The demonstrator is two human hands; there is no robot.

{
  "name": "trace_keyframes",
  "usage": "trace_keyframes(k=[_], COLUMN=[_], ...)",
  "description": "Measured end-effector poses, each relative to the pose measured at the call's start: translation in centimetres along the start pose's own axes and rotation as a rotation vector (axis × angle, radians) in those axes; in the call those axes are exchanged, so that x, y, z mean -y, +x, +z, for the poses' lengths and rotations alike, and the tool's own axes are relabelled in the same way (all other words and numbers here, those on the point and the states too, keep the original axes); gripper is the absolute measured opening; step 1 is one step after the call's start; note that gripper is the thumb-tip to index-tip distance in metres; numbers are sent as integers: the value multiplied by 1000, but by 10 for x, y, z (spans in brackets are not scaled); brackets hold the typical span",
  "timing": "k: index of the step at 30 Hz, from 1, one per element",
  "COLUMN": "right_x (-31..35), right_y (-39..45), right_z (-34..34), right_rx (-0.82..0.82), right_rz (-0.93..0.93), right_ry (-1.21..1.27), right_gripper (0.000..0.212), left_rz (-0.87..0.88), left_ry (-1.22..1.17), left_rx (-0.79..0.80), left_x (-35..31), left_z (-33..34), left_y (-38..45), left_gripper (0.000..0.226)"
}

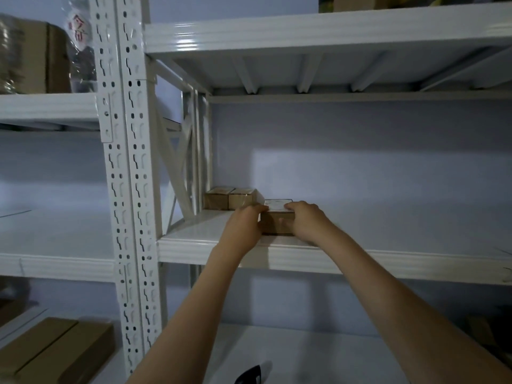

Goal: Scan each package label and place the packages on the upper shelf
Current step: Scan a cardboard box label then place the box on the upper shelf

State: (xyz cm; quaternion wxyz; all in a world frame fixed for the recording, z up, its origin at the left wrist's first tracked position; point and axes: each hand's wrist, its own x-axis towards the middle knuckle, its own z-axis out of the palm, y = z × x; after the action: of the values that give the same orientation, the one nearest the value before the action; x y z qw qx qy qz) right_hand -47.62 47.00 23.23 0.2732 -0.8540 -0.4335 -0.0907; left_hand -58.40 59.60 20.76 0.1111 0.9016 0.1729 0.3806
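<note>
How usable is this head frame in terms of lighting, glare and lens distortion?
Head view: dim, bluish overall; a bright patch lights the wall above the package that both the left hand and right hand hold. Glare streaks the upper shelf beam. Wide-angle bending curves the upright post; left-edge boxes look soft.
</note>
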Motion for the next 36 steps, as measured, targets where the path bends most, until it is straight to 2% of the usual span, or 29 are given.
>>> trace_keyframes(k=[4,7,12,18,22,30,36], right_x=[11,16,20,17,13,11,4], right_y=[39,67,103,134,154,185,201], right_z=[-4,1,9,17,27,27,38], right_rx=[212,300,362,408,404,486,468], right_rz=[46,75,75,63,31,90,31], right_ry=[-252,-337,-489,-555,-581,-508,-597], right_gripper=[46,46,46,43,38,51,45], left_rz=[-3,-18,-6,-72,-56,-74,-99], left_ry=[127,200,424,640,653,678,588], left_rx=[180,279,296,406,454,547,519], left_x=[6,13,24,34,46,56,63], left_z=[-4,-3,1,14,22,30,39], left_y=[31,53,86,113,128,156,167], left_gripper=[56,49,43,60,67,54,42])
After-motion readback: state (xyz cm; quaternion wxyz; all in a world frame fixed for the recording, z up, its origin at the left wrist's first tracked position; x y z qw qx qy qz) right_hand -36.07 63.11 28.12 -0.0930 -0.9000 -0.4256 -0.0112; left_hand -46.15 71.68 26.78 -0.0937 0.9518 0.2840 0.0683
